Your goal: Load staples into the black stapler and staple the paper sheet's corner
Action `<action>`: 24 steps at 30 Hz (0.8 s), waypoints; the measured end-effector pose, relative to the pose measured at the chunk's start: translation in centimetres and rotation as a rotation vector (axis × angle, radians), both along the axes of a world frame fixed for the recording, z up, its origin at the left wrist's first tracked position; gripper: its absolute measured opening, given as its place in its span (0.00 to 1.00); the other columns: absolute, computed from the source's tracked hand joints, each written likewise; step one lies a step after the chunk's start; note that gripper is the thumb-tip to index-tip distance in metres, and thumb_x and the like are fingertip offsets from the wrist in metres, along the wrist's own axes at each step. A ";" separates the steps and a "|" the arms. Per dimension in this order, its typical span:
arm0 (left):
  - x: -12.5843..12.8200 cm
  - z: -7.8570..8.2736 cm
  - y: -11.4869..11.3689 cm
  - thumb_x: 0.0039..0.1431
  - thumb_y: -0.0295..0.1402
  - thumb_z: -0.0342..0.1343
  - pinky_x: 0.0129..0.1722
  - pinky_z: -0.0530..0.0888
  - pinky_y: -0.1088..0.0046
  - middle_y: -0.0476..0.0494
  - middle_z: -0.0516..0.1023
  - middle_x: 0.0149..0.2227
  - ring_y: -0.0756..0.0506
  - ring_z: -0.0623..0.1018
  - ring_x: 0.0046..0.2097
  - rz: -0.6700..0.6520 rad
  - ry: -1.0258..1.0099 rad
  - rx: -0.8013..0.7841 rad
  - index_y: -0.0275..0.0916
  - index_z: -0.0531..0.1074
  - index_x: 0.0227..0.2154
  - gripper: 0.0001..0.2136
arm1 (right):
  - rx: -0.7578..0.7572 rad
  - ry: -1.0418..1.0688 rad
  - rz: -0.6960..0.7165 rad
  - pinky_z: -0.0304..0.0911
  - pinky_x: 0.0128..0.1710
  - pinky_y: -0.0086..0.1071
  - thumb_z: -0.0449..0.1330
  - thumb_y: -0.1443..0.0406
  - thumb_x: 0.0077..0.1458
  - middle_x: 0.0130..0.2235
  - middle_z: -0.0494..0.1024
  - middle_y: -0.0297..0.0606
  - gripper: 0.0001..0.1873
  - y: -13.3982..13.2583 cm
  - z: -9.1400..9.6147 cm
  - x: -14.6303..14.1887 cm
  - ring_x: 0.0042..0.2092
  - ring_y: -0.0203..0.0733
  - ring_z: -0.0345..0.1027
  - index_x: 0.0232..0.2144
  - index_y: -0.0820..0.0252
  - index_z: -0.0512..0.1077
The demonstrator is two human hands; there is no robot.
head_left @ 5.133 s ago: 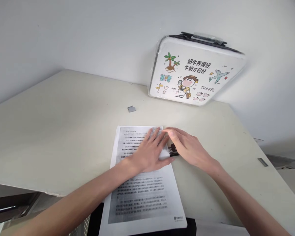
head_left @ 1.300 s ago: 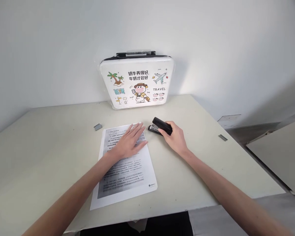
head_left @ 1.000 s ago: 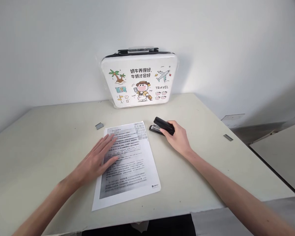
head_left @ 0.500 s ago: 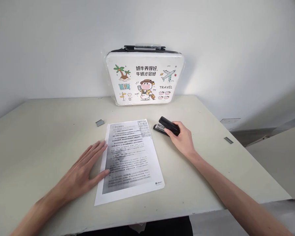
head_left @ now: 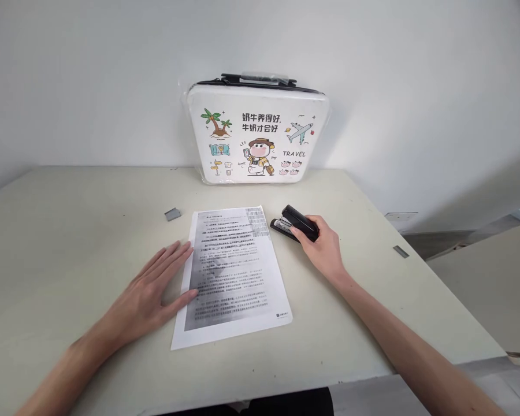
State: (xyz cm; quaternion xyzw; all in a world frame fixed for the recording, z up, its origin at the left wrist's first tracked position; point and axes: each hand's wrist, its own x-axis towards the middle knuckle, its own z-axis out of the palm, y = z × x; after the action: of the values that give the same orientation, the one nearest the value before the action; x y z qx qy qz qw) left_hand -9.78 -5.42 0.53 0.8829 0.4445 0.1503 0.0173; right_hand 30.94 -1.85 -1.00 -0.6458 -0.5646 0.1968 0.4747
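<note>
A printed sheet of paper [head_left: 229, 271] lies on the table in front of me, slightly turned. My left hand [head_left: 151, 289] rests flat on its left edge, fingers stretched out and thumb on the print. To the right of the sheet, my right hand [head_left: 323, 245] is wrapped round a black stapler [head_left: 299, 222]. The stapler's jaw points left toward the sheet's upper right corner, with a small gap between them. Part of the stapler's rear is hidden by my fingers.
A white case [head_left: 260, 136] with cartoon prints and a black handle stands against the wall at the back of the table [head_left: 91, 231]. One small strip of staples [head_left: 172, 214] lies left of the sheet's top; another grey strip [head_left: 401, 251] is near the table's right edge.
The view has shifted slightly. My left hand stays on the sheet's left edge, and the stapler remains in my right hand, a little closer to the paper.
</note>
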 end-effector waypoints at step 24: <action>-0.2 0.0 -0.1 0.72 0.53 0.51 0.76 0.54 0.46 0.53 0.50 0.78 0.34 0.54 0.77 -0.034 0.039 0.005 0.57 0.47 0.77 0.35 | 0.046 0.013 -0.003 0.70 0.44 0.43 0.65 0.43 0.58 0.45 0.84 0.44 0.27 -0.3 0.2 -0.3 0.43 0.52 0.76 0.48 0.56 0.75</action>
State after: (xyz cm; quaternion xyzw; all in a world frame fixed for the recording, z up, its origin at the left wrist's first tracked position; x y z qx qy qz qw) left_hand -10.01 -5.48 0.55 0.8932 0.4291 0.1340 0.0088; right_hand 30.61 -2.10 -0.80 -0.6342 -0.5650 0.1872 0.4935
